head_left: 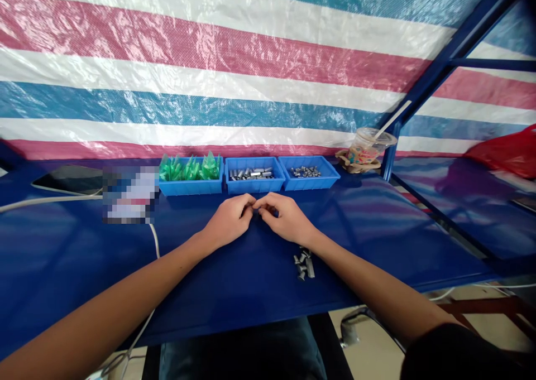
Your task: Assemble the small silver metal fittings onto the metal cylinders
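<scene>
My left hand (231,219) and my right hand (286,217) meet at the fingertips just in front of the middle bin. Fingers of both hands are curled and pinched together; anything between them is too small or hidden to name. Beside my right forearm lies a small pile of metal screws and cylinders (310,268) on the blue table (209,296). Behind the hands stand three blue bins: the left one (190,187) holds green pointed pieces, the middle one (254,187) metal cylinders, the right one (312,183) small screws.
A phone (69,179) lies at the left by a blurred patch, with a white cable (154,237) running across the table. Back right, a plastic cup (364,148) with a straw stands near a blue metal frame (431,84). A red bag (508,152) is at the far right.
</scene>
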### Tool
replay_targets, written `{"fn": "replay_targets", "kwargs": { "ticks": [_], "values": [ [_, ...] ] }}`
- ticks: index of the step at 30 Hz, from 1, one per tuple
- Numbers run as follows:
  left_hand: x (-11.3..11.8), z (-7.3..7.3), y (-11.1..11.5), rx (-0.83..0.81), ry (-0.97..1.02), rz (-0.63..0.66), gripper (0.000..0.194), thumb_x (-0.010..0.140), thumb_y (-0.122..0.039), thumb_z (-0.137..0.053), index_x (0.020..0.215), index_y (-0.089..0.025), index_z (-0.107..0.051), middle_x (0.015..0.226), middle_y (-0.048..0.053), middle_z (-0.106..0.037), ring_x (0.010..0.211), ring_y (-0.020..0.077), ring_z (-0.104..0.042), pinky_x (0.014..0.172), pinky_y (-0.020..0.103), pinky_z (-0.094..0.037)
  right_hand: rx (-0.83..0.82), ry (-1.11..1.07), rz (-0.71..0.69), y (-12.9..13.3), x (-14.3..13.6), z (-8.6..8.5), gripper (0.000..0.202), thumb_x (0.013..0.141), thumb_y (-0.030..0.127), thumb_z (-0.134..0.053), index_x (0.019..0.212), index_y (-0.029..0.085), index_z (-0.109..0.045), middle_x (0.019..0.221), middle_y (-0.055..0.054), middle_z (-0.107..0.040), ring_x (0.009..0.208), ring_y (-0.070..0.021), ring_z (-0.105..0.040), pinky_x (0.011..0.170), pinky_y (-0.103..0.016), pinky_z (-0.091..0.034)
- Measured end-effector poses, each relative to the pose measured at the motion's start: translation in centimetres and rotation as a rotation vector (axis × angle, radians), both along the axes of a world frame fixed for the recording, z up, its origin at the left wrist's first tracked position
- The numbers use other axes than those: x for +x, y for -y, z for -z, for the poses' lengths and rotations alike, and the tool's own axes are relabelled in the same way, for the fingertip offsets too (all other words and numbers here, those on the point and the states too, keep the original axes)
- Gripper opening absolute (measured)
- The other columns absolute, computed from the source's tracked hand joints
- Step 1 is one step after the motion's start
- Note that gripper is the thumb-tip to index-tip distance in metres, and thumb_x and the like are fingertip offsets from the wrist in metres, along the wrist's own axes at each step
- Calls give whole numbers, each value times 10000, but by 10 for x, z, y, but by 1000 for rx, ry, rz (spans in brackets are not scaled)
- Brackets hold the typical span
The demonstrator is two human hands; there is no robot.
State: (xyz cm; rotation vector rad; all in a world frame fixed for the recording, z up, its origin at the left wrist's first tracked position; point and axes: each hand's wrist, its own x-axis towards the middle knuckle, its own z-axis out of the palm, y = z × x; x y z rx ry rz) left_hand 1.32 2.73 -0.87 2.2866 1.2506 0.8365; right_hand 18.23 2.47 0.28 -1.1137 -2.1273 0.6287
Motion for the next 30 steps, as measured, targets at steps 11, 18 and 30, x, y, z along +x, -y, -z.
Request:
{"fn": "replay_targets", "kwargs": {
  "ticks": [11, 18, 30],
  "values": [
    [4, 2, 6, 150, -290, -67, 235, 883, -209, -422, 1026, -174, -606, 967, 57, -653, 941, 234, -566, 786, 390, -377, 56, 351, 131, -8, 7, 8, 139, 820, 182, -535, 941, 142, -590, 894, -74, -555, 791, -174, -545, 745, -309, -429],
    [4, 3, 6, 141, -320, -78, 229, 885, -225, -422, 1000, -194, -619, 942, 45, -635, 926, 223, -563, 788, 388, -347, 253, 478, 345, -9, 7, 8, 150, 821, 241, -557, 919, 128, -552, 926, -121, -568, 880, -248, -531, 801, -357, -423],
    [4, -3, 2, -21, -117, -151, 220, 879, -300, -467, 985, -190, -627, 834, 25, -666, 851, 212, -593, 754, 351, -387, 258, 338, 123, -16, 6, 12, 132, 835, 131, -482, 920, 147, -581, 888, -80, -639, 841, -196, -556, 780, -314, -442]
  ]
}}
